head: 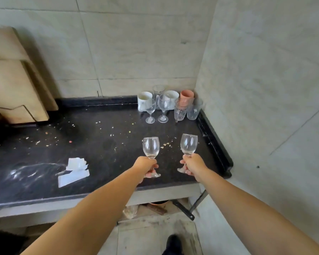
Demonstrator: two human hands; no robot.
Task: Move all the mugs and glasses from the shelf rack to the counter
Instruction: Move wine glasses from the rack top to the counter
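A: How far along are you?

B: Mugs and glasses (170, 104) already crowd the bench (92, 144) corner. Your left hand (145, 165) and right hand (191, 163) each hold a wine glass by its stem above the bench. The rack is out of sight.

Pale marble-look wall tiles (136, 52) meet in the far right corner. A black stone counter (81, 153) with a raised edge, littered with crumbs, runs left. Wooden boards (13, 85) lean far left. Grimy floor tiles (155, 234) lie below.
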